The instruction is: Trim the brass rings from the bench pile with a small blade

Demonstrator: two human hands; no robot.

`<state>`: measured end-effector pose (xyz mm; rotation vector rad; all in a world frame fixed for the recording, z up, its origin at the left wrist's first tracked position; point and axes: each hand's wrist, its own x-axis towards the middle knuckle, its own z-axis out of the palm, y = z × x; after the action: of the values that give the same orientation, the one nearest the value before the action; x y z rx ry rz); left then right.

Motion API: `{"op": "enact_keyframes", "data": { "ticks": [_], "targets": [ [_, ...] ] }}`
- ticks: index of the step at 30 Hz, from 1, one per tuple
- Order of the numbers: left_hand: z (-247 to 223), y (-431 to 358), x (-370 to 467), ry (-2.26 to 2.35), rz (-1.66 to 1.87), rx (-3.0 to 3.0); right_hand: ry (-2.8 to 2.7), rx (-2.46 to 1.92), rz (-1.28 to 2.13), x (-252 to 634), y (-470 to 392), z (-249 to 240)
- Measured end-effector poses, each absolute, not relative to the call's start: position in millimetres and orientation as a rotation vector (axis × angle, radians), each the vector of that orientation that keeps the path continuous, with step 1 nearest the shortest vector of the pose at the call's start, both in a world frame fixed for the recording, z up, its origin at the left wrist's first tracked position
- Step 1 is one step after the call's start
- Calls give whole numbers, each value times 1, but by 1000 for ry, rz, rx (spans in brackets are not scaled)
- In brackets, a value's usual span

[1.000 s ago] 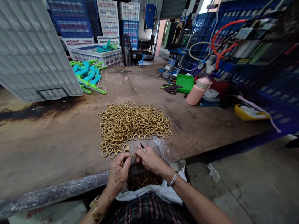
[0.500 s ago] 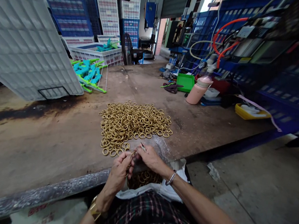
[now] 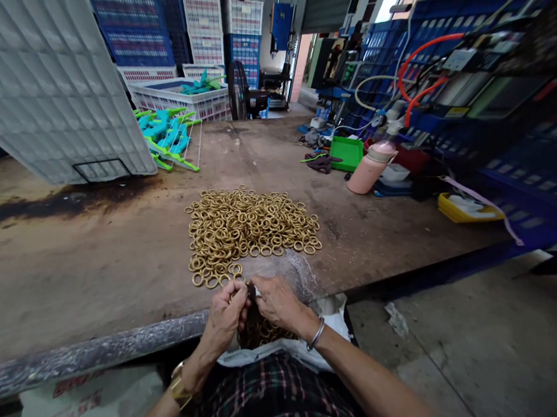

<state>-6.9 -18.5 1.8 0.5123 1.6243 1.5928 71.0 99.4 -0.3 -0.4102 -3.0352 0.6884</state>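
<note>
My left hand (image 3: 226, 312) is closed at the table's near edge, fingers curled round a gold ring that is mostly hidden. Beside it, my right hand (image 3: 279, 303) is pinched on a slim small tool, only a pale bit of which shows by the fingertips. The two hands nearly meet. Just beyond them lies a spread heap of gold rings (image 3: 251, 224) on the table. Below the hands, an open white bag (image 3: 277, 349) at my lap has more rings inside.
A grey ribbed crate (image 3: 68, 73) stands tilted on the left of the wooden table (image 3: 118, 264), near teal and green plastic parts (image 3: 169, 136). To the right are a pink bottle (image 3: 368, 171), a green tray (image 3: 346, 153) and a yellow tray (image 3: 470, 210). A fan (image 3: 243, 92) stands behind.
My right hand has dipped slightly and turned; the tool's pointed tip, seen above its fingers before, is now hidden. My left hand stays almost in place. The ring heap looks the same.
</note>
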Motion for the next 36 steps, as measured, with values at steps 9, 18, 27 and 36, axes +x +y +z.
{"op": "enact_keyframes", "data": {
  "ticks": [9, 18, 27, 36],
  "targets": [
    [-1, -22, -7, 1707, 1552, 576, -3131, -496, 621, 69, 95, 10],
    [-5, -24, -8, 1715, 1558, 610, -3185, -446, 683, 69, 96, 8],
    [22, -30, 8, 1208, 1572, 438, -3092, -733, 477, 46, 122, 4],
    [3, -39, -14, 1083, 1736, 75, -2973, -703, 585, 10, 110, -5]
  ]
}}
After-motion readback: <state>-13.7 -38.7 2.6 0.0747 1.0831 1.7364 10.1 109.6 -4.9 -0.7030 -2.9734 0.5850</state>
